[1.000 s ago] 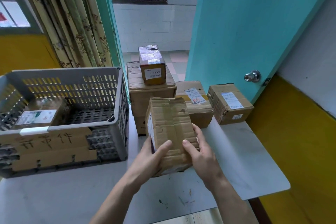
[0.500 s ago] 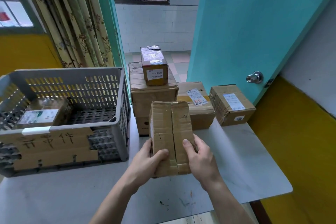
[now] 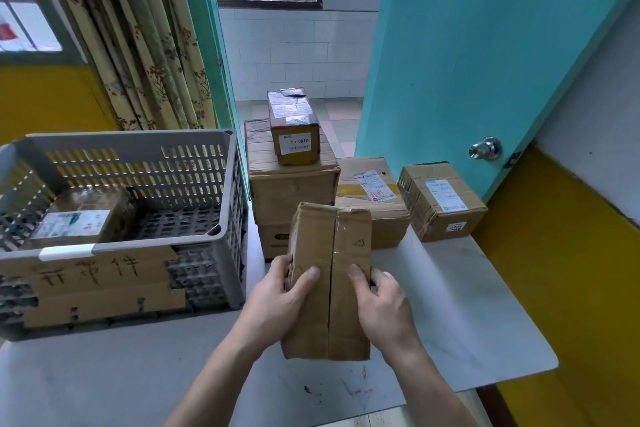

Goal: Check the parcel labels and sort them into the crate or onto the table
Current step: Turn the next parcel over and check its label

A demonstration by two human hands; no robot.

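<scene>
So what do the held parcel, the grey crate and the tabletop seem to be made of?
Held parcel: brown corrugated cardboard, matte and creased, with glossy clear tape along its centre seam.
Grey crate: looks like moulded plastic, with slotted walls and a perforated floor; cardboard signs are fixed to its front.
Tabletop: smooth, pale and faintly veined, possibly laminate or stone; hard to tell.

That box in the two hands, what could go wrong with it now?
1. The box shows only its taped seam; no label is in view, so it might get sorted wrongly into the crate or onto the table.
2. The left hand and right hand grip only its lower sides, so it might tip or slip.
3. Pushed forward, it might bump the stack and knock off the small top box.
</scene>
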